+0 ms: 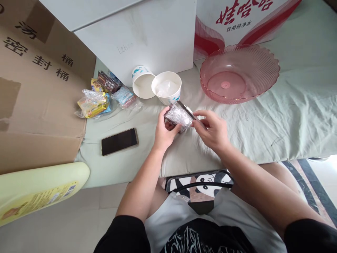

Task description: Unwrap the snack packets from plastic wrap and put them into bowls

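Note:
My left hand (167,128) is closed around a crinkled clear-plastic packet (177,116), which shows dark brown at its edges. Pinched in the fingers of my right hand (212,128) is a slim dark bar with a white piece (187,111) on it, perhaps a box cutter; its kind is not clear. The bar lies against or just beside the packet's right side. Directly beyond stands an upright paper cup (171,97) with crumpled clear plastic (163,88) inside. Another paper cup (143,86) is tipped over beside it, its mouth facing me.
A pink ribbed bowl (225,96) sits at the right. To the left lie several snack packets (94,105) and a phone (119,141). White boxes (158,42) and a cardboard box (39,102) border the cloth-covered surface (252,130). A pale yellow container (44,189) occupies the lower left.

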A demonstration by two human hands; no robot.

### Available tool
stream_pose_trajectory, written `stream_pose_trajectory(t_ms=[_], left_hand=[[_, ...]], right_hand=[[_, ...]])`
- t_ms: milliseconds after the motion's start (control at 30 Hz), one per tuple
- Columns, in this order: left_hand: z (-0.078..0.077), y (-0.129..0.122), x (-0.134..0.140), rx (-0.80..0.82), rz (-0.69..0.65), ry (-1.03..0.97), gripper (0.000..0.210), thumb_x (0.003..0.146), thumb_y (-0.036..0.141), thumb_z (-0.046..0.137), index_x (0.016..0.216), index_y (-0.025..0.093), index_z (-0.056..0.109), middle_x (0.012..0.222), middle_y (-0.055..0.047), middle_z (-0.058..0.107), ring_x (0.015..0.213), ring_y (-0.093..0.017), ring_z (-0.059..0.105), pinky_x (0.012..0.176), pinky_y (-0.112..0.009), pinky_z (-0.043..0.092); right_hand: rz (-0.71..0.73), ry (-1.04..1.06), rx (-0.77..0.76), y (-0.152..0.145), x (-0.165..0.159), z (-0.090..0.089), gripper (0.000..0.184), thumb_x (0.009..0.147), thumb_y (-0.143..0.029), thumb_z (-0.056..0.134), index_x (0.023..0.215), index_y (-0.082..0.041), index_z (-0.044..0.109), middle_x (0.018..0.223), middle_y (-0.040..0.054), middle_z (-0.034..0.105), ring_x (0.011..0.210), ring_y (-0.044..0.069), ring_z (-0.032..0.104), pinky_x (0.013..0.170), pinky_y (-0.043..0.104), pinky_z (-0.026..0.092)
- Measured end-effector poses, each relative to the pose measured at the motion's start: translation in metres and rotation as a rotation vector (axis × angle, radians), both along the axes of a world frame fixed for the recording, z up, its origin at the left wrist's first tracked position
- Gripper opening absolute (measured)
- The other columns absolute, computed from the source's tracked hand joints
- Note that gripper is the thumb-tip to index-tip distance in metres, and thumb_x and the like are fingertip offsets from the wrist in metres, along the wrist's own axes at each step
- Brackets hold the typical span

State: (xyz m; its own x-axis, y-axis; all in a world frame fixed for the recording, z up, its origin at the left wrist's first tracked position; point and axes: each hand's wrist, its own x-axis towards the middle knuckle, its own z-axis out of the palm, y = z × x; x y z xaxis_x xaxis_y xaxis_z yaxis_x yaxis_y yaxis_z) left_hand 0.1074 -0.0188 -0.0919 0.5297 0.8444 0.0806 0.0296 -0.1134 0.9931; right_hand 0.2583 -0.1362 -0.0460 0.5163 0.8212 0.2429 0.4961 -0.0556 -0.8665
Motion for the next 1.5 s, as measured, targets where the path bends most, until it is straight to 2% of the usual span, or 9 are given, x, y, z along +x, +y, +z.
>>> stream_pose_trajectory(t_ms=[100, 267, 333, 500, 633, 933, 1167, 1333, 1500], left_hand=[[-0.001, 0.001, 0.0, 0.009, 0.017, 0.021, 0.089, 0.073, 0.064, 0.086, 0.145, 0.031, 0.046, 0.143, -0.013, 0.06, 0.11, -0.025, 0.074, 0.095, -0.038, 0.063], [-0.005, 0.006, -0.002, 0.053, 0.007, 0.014, 0.089, 0.074, 0.064, 0.085, 0.146, 0.032, 0.044, 0.153, -0.014, 0.053, 0.12, -0.026, 0.071, 0.098, -0.035, 0.061], [-0.005, 0.007, -0.001, 0.061, 0.021, 0.001, 0.089, 0.073, 0.064, 0.086, 0.145, 0.033, 0.044, 0.154, -0.014, 0.052, 0.121, -0.026, 0.071, 0.098, -0.034, 0.061], [-0.005, 0.005, 0.002, 0.055, 0.06, -0.036, 0.09, 0.069, 0.065, 0.088, 0.142, 0.033, 0.047, 0.149, -0.012, 0.056, 0.117, -0.025, 0.072, 0.096, -0.034, 0.062], [-0.005, 0.005, 0.002, 0.035, 0.058, -0.041, 0.09, 0.067, 0.064, 0.09, 0.141, 0.033, 0.049, 0.148, -0.012, 0.056, 0.113, -0.024, 0.073, 0.093, -0.034, 0.063], [-0.007, 0.012, -0.003, 0.059, 0.127, -0.05, 0.091, 0.069, 0.064, 0.089, 0.142, 0.033, 0.047, 0.146, -0.012, 0.057, 0.124, -0.026, 0.068, 0.1, -0.035, 0.06], [-0.011, 0.039, -0.021, 0.045, 0.251, -0.096, 0.09, 0.078, 0.062, 0.083, 0.151, 0.047, 0.032, 0.159, -0.009, 0.046, 0.135, -0.028, 0.061, 0.101, -0.04, 0.06], [-0.013, 0.047, -0.028, 0.065, 0.329, -0.105, 0.081, 0.082, 0.064, 0.077, 0.146, 0.049, 0.03, 0.157, -0.007, 0.046, 0.133, -0.025, 0.061, 0.099, -0.039, 0.059], [-0.009, 0.013, -0.01, 0.184, 0.173, -0.009, 0.088, 0.077, 0.067, 0.081, 0.145, 0.035, 0.035, 0.145, -0.011, 0.051, 0.124, -0.024, 0.065, 0.103, -0.036, 0.056]], right_hand=[[-0.066, -0.079, 0.053, -0.004, -0.003, 0.003, 0.019, 0.095, -0.036, 0.057, 0.107, -0.027, 0.068, 0.098, 0.0065, 0.074, 0.069, 0.02, 0.065, 0.071, 0.038, 0.058], [0.126, -0.16, 0.039, -0.003, -0.007, -0.008, 0.022, 0.098, -0.029, 0.054, 0.112, -0.028, 0.072, 0.112, 0.0095, 0.073, 0.101, 0.025, 0.071, 0.087, 0.038, 0.06], [0.132, -0.168, 0.025, -0.001, -0.006, -0.013, 0.027, 0.098, -0.023, 0.053, 0.115, -0.027, 0.072, 0.117, 0.01, 0.073, 0.106, 0.025, 0.071, 0.089, 0.037, 0.06], [0.116, -0.119, 0.049, 0.002, -0.002, -0.016, 0.03, 0.097, -0.023, 0.052, 0.119, -0.022, 0.073, 0.115, 0.0106, 0.075, 0.093, 0.021, 0.073, 0.082, 0.034, 0.06], [0.151, -0.099, 0.054, 0.002, -0.004, -0.014, 0.032, 0.098, -0.023, 0.05, 0.118, -0.023, 0.075, 0.117, 0.01, 0.075, 0.095, 0.021, 0.072, 0.082, 0.034, 0.06], [0.184, 0.002, -0.025, 0.004, 0.002, -0.013, 0.033, 0.095, -0.025, 0.054, 0.117, -0.024, 0.078, 0.115, 0.0088, 0.076, 0.091, 0.022, 0.072, 0.083, 0.036, 0.06], [0.213, 0.003, -0.085, 0.004, 0.01, -0.011, 0.033, 0.091, -0.021, 0.054, 0.111, -0.024, 0.08, 0.11, 0.0073, 0.077, 0.086, 0.021, 0.071, 0.083, 0.036, 0.059], [0.062, -0.094, -0.158, 0.002, 0.028, -0.008, 0.029, 0.088, -0.022, 0.056, 0.109, -0.024, 0.076, 0.107, 0.0081, 0.076, 0.085, 0.024, 0.07, 0.079, 0.039, 0.057], [-0.077, -0.31, -0.234, -0.002, 0.041, -0.016, 0.028, 0.087, -0.022, 0.056, 0.109, -0.026, 0.073, 0.109, 0.0079, 0.076, 0.087, 0.027, 0.068, 0.07, 0.038, 0.051]])
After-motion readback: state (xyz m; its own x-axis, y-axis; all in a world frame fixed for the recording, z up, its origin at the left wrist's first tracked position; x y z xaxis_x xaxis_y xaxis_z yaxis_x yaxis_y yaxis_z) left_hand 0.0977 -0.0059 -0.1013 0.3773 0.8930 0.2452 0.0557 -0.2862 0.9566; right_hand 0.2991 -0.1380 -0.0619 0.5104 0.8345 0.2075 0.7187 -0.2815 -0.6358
